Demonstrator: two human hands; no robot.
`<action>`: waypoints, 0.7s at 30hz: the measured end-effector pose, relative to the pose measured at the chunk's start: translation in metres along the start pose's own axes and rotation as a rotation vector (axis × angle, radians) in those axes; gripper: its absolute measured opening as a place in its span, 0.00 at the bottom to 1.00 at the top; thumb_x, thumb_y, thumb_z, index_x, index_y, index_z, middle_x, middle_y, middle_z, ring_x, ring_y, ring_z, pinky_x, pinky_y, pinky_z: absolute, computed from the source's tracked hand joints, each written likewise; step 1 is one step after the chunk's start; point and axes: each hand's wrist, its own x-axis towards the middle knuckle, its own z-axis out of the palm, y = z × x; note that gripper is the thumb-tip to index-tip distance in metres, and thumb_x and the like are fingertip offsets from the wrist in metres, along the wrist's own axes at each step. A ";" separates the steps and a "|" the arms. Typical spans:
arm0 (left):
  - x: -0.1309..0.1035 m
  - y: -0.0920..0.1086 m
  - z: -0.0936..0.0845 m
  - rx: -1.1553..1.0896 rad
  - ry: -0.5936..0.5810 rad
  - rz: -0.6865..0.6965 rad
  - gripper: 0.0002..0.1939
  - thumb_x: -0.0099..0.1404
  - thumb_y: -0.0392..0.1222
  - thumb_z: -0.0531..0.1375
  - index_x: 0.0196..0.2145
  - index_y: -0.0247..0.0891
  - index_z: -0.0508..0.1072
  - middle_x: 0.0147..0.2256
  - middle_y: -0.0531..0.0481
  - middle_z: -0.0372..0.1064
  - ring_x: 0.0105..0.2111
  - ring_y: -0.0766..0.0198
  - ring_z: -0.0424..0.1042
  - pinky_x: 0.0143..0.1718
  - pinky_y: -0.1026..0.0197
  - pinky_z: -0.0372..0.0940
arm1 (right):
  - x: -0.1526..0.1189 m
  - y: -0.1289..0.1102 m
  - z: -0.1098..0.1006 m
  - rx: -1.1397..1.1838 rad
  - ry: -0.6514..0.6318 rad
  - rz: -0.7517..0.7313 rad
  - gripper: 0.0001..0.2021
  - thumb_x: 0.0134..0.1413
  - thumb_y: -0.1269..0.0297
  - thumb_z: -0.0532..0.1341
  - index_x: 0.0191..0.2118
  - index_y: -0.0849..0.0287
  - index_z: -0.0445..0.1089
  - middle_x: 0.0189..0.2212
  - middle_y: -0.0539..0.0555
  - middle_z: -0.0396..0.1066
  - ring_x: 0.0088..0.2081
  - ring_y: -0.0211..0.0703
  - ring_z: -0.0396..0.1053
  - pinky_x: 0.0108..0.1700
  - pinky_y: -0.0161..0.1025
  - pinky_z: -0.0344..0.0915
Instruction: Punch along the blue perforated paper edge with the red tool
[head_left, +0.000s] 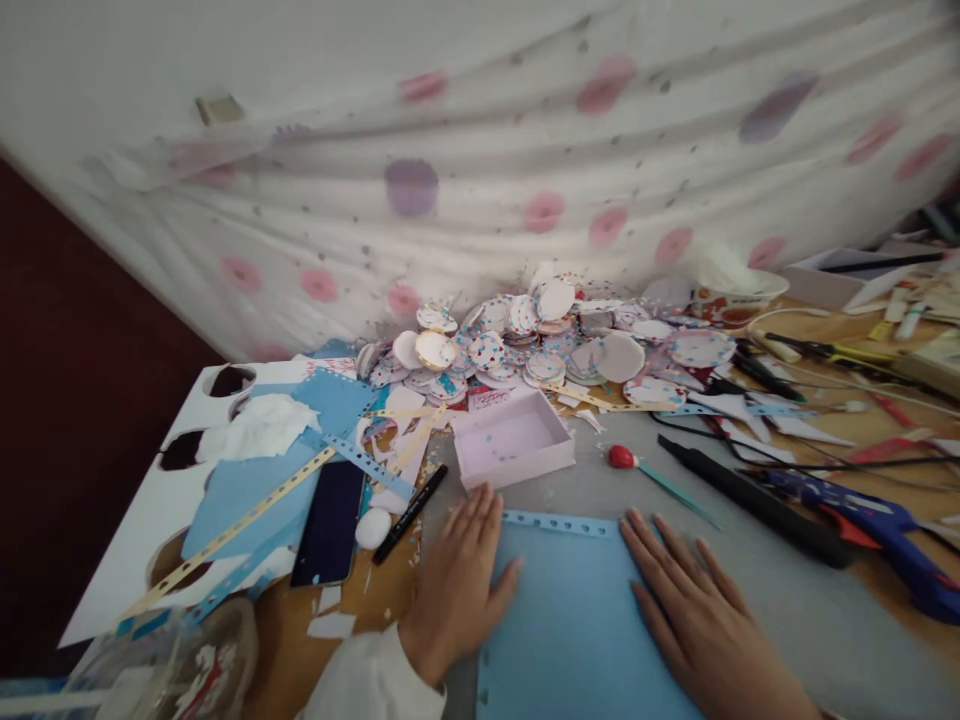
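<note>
A sheet of light blue paper (570,620) lies on the grey mat in front of me, with a row of small punched holes along its far edge and a few marks down its left edge. My left hand (461,580) rests flat at the sheet's upper left, fingers stretched forward, thumb over the paper. Across from it, my right hand (690,600) lies flat over the sheet's right edge with its fingers spread. Just beyond the fingertips of my left hand stands a small open white box (517,440), tiny blue bits inside. Neither hand grips anything.
Behind the box is a heap of decorated paper discs (487,350). To the left lie a phone (328,525), a black marker (410,515) and blue paper scraps (255,500). On the right are a red-tipped turquoise stick (660,478), a black tool (757,505) and a blue glue gun (862,520).
</note>
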 end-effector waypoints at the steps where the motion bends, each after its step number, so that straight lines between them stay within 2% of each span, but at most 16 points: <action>1: 0.003 -0.002 -0.002 0.003 -0.001 -0.007 0.29 0.75 0.47 0.50 0.66 0.24 0.60 0.66 0.30 0.56 0.67 0.47 0.58 0.64 0.41 0.61 | -0.001 -0.011 0.003 -0.010 0.017 0.074 0.35 0.68 0.60 0.48 0.74 0.64 0.36 0.65 0.67 0.64 0.63 0.65 0.65 0.54 0.66 0.71; 3: 0.005 0.000 -0.001 0.007 0.012 -0.020 0.27 0.75 0.45 0.50 0.65 0.26 0.62 0.66 0.31 0.57 0.67 0.47 0.58 0.65 0.40 0.59 | -0.002 -0.038 0.009 -0.025 0.058 0.221 0.37 0.67 0.60 0.50 0.73 0.71 0.36 0.64 0.76 0.62 0.64 0.72 0.62 0.55 0.69 0.67; 5: -0.001 0.012 0.007 0.002 0.033 -0.059 0.29 0.75 0.47 0.51 0.67 0.28 0.59 0.67 0.31 0.55 0.68 0.44 0.55 0.65 0.38 0.58 | -0.005 -0.063 0.015 -0.034 0.103 0.307 0.39 0.65 0.59 0.51 0.72 0.78 0.37 0.62 0.85 0.63 0.62 0.78 0.63 0.55 0.71 0.66; 7: -0.011 0.027 0.019 -0.028 0.021 -0.093 0.36 0.73 0.53 0.54 0.70 0.31 0.53 0.70 0.30 0.47 0.69 0.39 0.49 0.64 0.34 0.58 | -0.008 -0.078 0.016 -0.029 0.147 0.279 0.39 0.64 0.57 0.53 0.71 0.81 0.40 0.59 0.87 0.64 0.59 0.80 0.66 0.52 0.71 0.68; 9: -0.021 0.038 0.028 -0.084 -0.026 -0.071 0.42 0.70 0.59 0.57 0.72 0.38 0.47 0.72 0.32 0.38 0.70 0.35 0.43 0.64 0.31 0.56 | -0.012 -0.073 0.011 0.001 0.162 0.181 0.35 0.65 0.57 0.52 0.70 0.75 0.45 0.58 0.82 0.68 0.57 0.76 0.70 0.50 0.68 0.70; 11: -0.030 0.040 0.030 -0.129 -0.092 -0.033 0.45 0.68 0.62 0.59 0.73 0.43 0.45 0.73 0.34 0.33 0.71 0.33 0.38 0.64 0.28 0.52 | -0.015 -0.047 -0.004 0.047 0.147 0.120 0.28 0.66 0.61 0.50 0.67 0.65 0.51 0.56 0.72 0.72 0.56 0.65 0.72 0.51 0.62 0.71; 13: -0.036 0.031 0.024 -0.151 -0.171 0.009 0.46 0.66 0.61 0.62 0.73 0.44 0.46 0.73 0.34 0.33 0.71 0.33 0.36 0.65 0.27 0.50 | -0.016 -0.005 -0.024 0.052 0.135 0.148 0.21 0.66 0.63 0.50 0.62 0.62 0.59 0.53 0.68 0.72 0.52 0.58 0.74 0.49 0.53 0.73; 14: -0.040 0.025 0.020 -0.155 -0.209 0.035 0.47 0.65 0.60 0.63 0.72 0.43 0.47 0.72 0.33 0.34 0.71 0.33 0.36 0.65 0.27 0.49 | -0.017 0.018 -0.034 -0.026 0.176 0.172 0.18 0.67 0.63 0.50 0.58 0.61 0.63 0.49 0.67 0.72 0.47 0.57 0.75 0.46 0.51 0.73; 16: -0.046 0.012 0.013 -0.156 -0.246 0.085 0.46 0.66 0.60 0.62 0.72 0.44 0.47 0.72 0.33 0.35 0.71 0.33 0.36 0.65 0.26 0.48 | -0.017 0.062 -0.053 -0.127 0.169 0.212 0.15 0.66 0.64 0.53 0.53 0.62 0.68 0.43 0.69 0.71 0.42 0.62 0.73 0.44 0.57 0.71; 18: -0.050 0.004 0.009 -0.150 -0.246 0.115 0.45 0.67 0.60 0.61 0.72 0.45 0.46 0.72 0.34 0.34 0.71 0.34 0.36 0.65 0.26 0.48 | -0.014 0.094 -0.064 -0.212 0.138 0.232 0.14 0.66 0.63 0.54 0.48 0.62 0.73 0.41 0.71 0.71 0.39 0.64 0.71 0.41 0.60 0.68; 21: -0.048 -0.001 0.009 -0.135 -0.225 0.128 0.44 0.68 0.60 0.61 0.72 0.45 0.46 0.73 0.34 0.34 0.71 0.35 0.38 0.65 0.28 0.49 | -0.001 0.120 -0.065 -0.285 0.050 0.195 0.15 0.68 0.61 0.53 0.46 0.61 0.77 0.41 0.69 0.71 0.36 0.60 0.69 0.34 0.55 0.66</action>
